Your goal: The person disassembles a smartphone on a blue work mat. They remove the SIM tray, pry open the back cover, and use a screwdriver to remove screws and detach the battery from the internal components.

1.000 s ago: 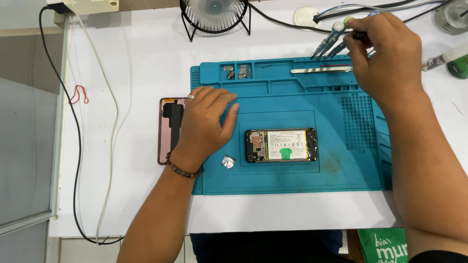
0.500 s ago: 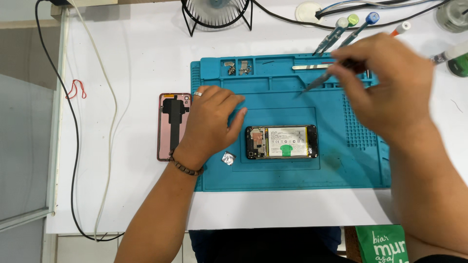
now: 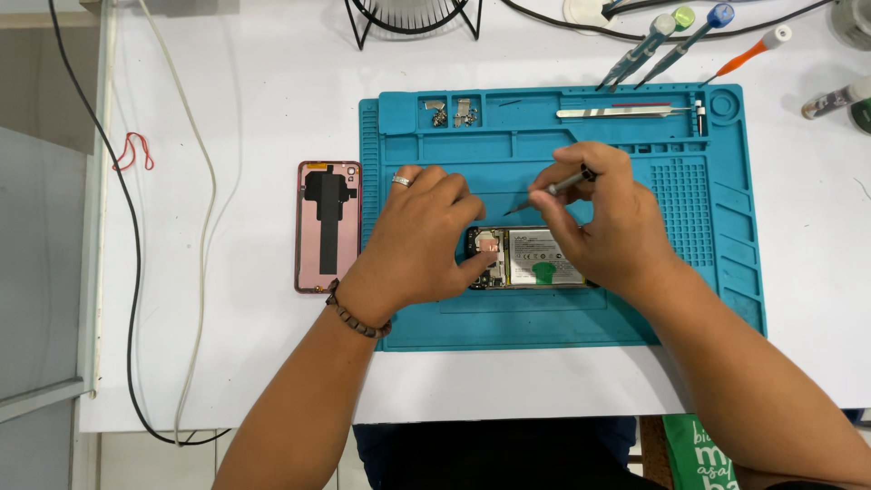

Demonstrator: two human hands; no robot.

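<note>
- The opened phone (image 3: 531, 259) lies flat near the middle of the blue mat (image 3: 671, 299), its back removed so the battery and board face up
- The left hand (image 3: 422, 240) rests on the mat at the phone's left end, fingers (image 3: 472, 265) curled together and pressing on that end, apparently to keep the phone from sliding
- The right hand (image 3: 608, 222) sits over the phone's right part, fingers clamped on one thin screwdriver (image 3: 549, 192); the tool slants down and left, its tip just above the phone's top edge
- One pink back cover (image 3: 327, 226) lies inside-up on the white tabletop (image 3: 227, 136), just off the mat's left edge, out of the working area
- Two small piles of metal parts (image 3: 452, 111) sit in separate compartments at the mat's top-left, kept from rolling away
- One pair of tweezers (image 3: 626, 112) lies in the long tray along the mat's top edge
- Four spare screwdrivers (image 3: 676, 41) lie just beyond the mat's top-right corner, within reach of the right hand
- One fan base (image 3: 413, 18) stands beyond the mat's top edge
</note>
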